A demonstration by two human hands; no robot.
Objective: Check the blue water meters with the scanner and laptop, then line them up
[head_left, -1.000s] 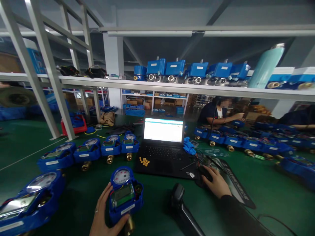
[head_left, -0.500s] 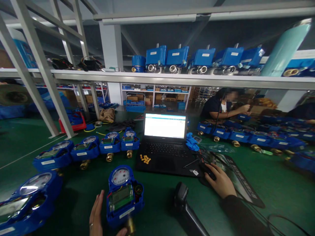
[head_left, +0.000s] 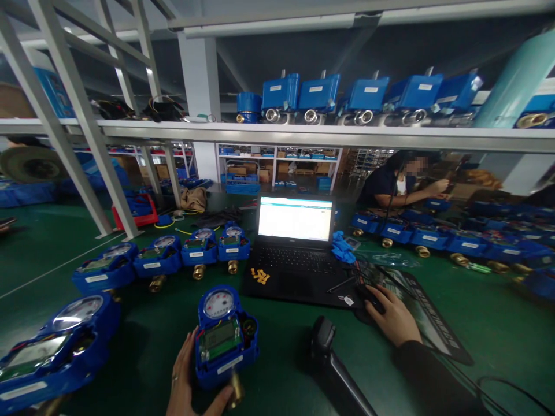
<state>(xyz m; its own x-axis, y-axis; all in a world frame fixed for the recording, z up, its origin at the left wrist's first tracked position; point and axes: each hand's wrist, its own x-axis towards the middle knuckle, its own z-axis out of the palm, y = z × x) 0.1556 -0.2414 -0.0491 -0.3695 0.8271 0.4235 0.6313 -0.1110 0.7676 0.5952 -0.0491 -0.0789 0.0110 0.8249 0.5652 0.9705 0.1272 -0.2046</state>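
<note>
Green workbench (head_left: 477,323) runs across the room, overhead shelf (head_left: 303,136) loaded w/ blue valve actuators (head_left: 347,95). Open laptop (head_left: 295,248) sits centre, screen lit w/ a table-type page, text too small to read. Black mat (head_left: 433,329) to its right; black handheld scanner (head_left: 323,346) stands on the bench between the hands, untouched. Row of four blue water meters (head_left: 165,260) left of laptop, another big one (head_left: 52,352) at near-left edge, many more along the far right by a co-worker (head_left: 390,182) busy at own station. Meter in hand (head_left: 225,338): lies on bench near front edge, cover off, LCD board and wires exposed, dial toward the laptop. Left hand (head_left: 186,384) cups its left side, thumb under the brass fitting, a loose grasp. Right hand (head_left: 392,318) rests curled over a black mouse (head_left: 368,294) at mat's near end. Judgement: this unit mid-check, cover not yet on, scan step not started; lined-up meters look either done or queued, can't tell which.
</note>
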